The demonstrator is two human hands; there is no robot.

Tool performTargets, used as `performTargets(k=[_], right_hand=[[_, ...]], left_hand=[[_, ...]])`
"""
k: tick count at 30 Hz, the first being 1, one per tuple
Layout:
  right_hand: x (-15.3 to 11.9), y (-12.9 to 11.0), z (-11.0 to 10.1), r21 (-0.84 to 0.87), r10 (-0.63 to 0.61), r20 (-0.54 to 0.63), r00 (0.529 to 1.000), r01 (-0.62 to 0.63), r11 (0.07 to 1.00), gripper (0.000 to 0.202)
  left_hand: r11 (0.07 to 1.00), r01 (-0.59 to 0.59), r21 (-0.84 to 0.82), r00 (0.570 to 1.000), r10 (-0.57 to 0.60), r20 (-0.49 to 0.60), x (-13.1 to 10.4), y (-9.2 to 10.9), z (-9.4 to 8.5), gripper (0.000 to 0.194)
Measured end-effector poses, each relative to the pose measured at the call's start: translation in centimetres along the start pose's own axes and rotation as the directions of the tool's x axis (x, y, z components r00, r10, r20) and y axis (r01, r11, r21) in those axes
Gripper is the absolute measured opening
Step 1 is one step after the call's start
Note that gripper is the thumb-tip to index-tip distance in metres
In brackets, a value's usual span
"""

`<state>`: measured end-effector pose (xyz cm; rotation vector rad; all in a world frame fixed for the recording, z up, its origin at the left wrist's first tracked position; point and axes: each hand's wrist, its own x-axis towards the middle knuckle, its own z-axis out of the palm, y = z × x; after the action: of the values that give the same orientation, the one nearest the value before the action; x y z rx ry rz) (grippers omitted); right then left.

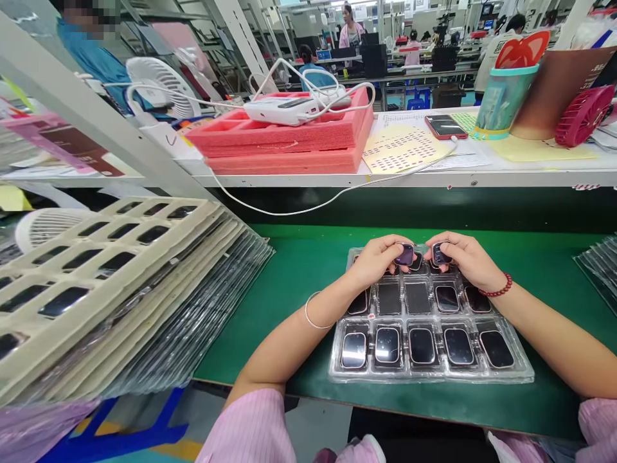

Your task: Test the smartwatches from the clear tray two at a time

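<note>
My left hand (378,260) grips one small watch body (405,254) and my right hand (465,257) grips another watch body (439,253), both just above the far row of the clear tray (523,373) on the green tabletop (299,270). I judge I am at the loading step; next each piece needs an empty pocket, screen facing up.

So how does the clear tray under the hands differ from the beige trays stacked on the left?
The clear tray lies flat on the green mat; the beige trays lean tilted in a stack. The clear tray is see-through plastic, the beige trays opaque. Both hold dark-screened devices in rows of pockets.
</note>
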<state>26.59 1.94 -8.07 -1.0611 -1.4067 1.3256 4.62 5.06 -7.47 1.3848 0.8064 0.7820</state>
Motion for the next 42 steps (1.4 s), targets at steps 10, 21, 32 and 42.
performTargets(k=[10, 21, 32, 42], right_hand=[[0.01, 0.02, 0.24, -0.107, -0.020, 0.048, 0.999, 0.025, 0.994, 0.029], [0.22, 0.61, 0.28, -0.073, -0.018, 0.050, 0.999, 0.021, 0.997, 0.025], [0.36, 0.73, 0.84, -0.052, -0.034, 0.049, 0.998, 0.036, 0.998, 0.025], [-0.10, 0.42, 0.78, -0.139, -0.063, 0.049, 0.997, 0.069, 0.988, 0.025]], left_hand=[[1.000, -0.004, 0.016, 1.000, 0.004, -0.012, 0.03, -0.13, 0.11, 0.032], [0.998, 0.022, 0.054, 1.000, -0.021, -0.024, -0.27, 0.41, 0.23, 0.031], [0.997, 0.018, 0.078, 1.000, -0.017, -0.013, -0.37, 0.71, -0.10, 0.033], [0.999, -0.010, 0.038, 1.000, 0.010, 0.005, -0.29, 0.37, 0.26, 0.033]])
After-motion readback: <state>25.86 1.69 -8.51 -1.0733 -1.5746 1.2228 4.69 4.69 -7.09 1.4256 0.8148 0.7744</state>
